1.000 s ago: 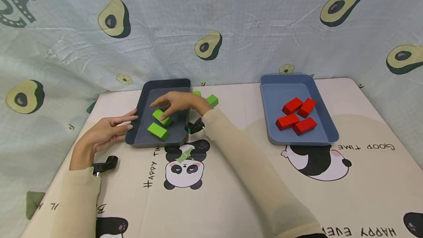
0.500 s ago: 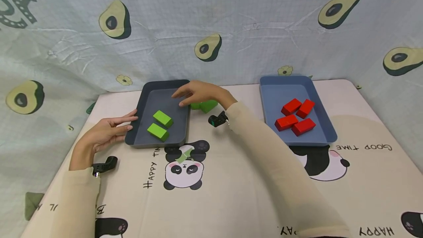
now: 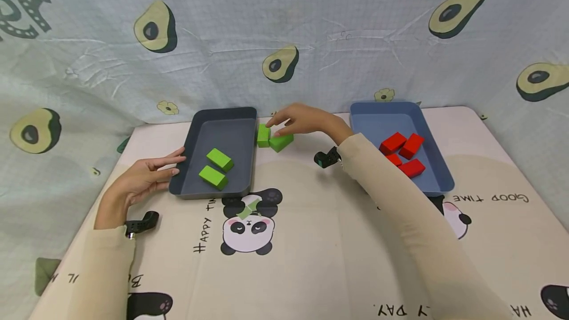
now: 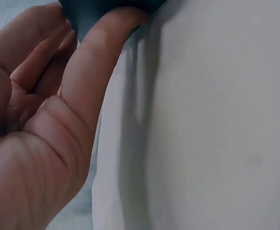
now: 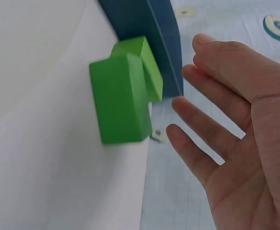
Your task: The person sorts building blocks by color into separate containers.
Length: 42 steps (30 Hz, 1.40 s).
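Note:
My left hand (image 3: 142, 177) rests its fingertips and thumb against the left wall of a dark grey tray (image 3: 231, 132). In the left wrist view the thumb lies along the tray's side (image 4: 87, 14). Two green blocks sit inside it, one (image 3: 220, 159) behind the other (image 3: 213, 177). Outside the tray's right wall, a green block (image 3: 264, 136) stands beside another green block (image 3: 283, 143). My right hand (image 3: 306, 118) hovers over this pair with loosely extended fingers, holding nothing. The right wrist view shows a gap between the fingers and the nearer block (image 5: 116, 103).
On the right, a blue tray (image 3: 371, 117) holds several red blocks (image 3: 411, 145), partly hidden by my right sleeve (image 3: 409, 211). A curtain with avocado prints (image 3: 213, 63) hangs behind the table (image 3: 284, 280). A panda print (image 3: 249, 233) marks the cloth.
My right hand has moved right, from above the green blocks in the grey tray, past its right wall, to above the two outside. The left hand has stayed put.

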{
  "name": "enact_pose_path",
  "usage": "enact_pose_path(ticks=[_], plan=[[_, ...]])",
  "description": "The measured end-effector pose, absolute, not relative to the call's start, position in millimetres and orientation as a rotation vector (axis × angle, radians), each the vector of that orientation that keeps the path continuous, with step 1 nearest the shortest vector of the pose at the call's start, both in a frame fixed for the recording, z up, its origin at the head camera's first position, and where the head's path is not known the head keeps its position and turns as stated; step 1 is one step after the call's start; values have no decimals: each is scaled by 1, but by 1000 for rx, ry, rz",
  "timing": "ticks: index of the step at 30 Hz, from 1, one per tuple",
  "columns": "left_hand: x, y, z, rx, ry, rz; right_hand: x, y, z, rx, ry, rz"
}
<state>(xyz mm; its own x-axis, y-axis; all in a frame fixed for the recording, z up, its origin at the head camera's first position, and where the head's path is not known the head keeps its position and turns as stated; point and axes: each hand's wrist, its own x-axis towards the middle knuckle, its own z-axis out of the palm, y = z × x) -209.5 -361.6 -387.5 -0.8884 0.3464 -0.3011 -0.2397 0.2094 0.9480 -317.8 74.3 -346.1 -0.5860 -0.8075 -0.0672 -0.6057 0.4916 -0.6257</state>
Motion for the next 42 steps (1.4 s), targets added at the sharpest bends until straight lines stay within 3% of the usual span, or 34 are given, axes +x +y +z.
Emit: enact_pose_path(ticks=[9, 25, 42], plan=[[-203, -360, -386, 88, 2121, 1709, -309, 82, -359, -1043, 2597, -766], [-192, -357, -387, 44, 2244, 1817, -283, 54, -392, -489, 2792, -1008], [-197, -358, -390, 5, 2151, 1872, -288, 75, -392, -554, 2694, -1010]])
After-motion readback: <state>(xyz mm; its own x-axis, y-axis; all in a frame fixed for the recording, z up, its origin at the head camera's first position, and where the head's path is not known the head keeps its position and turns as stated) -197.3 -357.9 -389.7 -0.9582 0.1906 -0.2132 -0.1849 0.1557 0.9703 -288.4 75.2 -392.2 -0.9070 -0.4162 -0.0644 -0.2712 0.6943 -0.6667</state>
